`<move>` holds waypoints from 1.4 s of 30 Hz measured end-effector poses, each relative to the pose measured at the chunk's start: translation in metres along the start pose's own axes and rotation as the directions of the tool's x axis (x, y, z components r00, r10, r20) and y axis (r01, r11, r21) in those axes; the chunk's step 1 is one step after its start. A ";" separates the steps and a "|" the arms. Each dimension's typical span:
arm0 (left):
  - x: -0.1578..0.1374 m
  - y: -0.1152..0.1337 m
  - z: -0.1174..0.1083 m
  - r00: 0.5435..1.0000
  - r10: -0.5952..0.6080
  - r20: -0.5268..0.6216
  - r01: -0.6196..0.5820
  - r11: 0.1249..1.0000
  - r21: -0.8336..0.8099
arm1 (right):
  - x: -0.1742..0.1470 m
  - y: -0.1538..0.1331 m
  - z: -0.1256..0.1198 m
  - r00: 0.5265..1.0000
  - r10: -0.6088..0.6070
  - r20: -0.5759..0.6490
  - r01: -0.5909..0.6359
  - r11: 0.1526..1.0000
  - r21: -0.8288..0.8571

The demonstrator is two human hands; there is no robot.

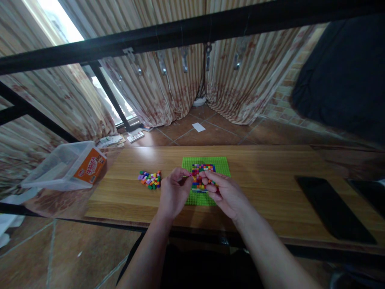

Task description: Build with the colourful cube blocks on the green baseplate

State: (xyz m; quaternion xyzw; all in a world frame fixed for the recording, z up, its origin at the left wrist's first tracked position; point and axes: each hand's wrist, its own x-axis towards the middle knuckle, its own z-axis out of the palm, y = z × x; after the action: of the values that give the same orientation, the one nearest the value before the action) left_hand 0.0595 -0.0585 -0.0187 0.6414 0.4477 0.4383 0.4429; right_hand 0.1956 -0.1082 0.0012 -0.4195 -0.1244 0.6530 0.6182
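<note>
A green studded baseplate [188, 161] lies on the wooden table, with a block of many-coloured toy bricks [203, 166] covering its middle. Over the plate's left edge, my left hand [175, 192] pinches a tiny pinkish toy brick [190, 175] between thumb and forefinger. My right hand [224, 193] is closed above the plate's right part, its fingertips close to the left ones. Small coloured toy bricks [213, 183] show between its curled fingers. Both hands partly hide the brick block. Left of my left hand lies a loose pile of mixed toy bricks [149, 180].
A clear plastic bin [60, 166] with an orange label stands at the table's left end. On the right lies a flat black slab [333, 208]. A dark metal bar [180, 34] with hanging clips crosses beyond the wooden table [264, 172], before striped curtains [168, 92].
</note>
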 end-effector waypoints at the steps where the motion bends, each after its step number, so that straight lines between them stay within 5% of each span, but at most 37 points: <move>1: 0.001 -0.001 0.000 1.000 -0.005 -0.007 0.005 0.999 0.031 | 0.000 -0.001 0.000 1.000 -0.004 -0.009 0.004 1.000 0.002; 12: 0.003 -0.006 0.003 0.973 0.207 0.097 -0.229 0.900 0.371 | 0.003 -0.006 -0.007 0.999 -0.043 -0.031 0.043 0.999 0.020; 19: 0.004 -0.004 0.009 0.973 0.208 0.099 -0.228 0.813 0.536 | 0.003 -0.006 -0.010 0.998 -0.057 -0.019 0.058 0.998 0.029; 30: 0.009 -0.019 0.007 0.996 0.083 0.035 -0.090 0.913 0.399 | 0.000 -0.010 -0.010 0.998 -0.050 -0.040 0.052 0.998 0.035; 42: 0.014 -0.021 0.006 0.992 0.103 0.069 -0.121 0.928 0.351 | -0.001 -0.011 -0.010 0.998 -0.040 -0.043 0.041 0.999 0.036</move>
State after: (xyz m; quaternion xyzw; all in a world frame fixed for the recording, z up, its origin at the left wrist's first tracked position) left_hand 0.0643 -0.0421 -0.0384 0.7458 0.4709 0.3590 0.3052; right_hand 0.2102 -0.1099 0.0031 -0.4192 -0.1078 0.6335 0.6414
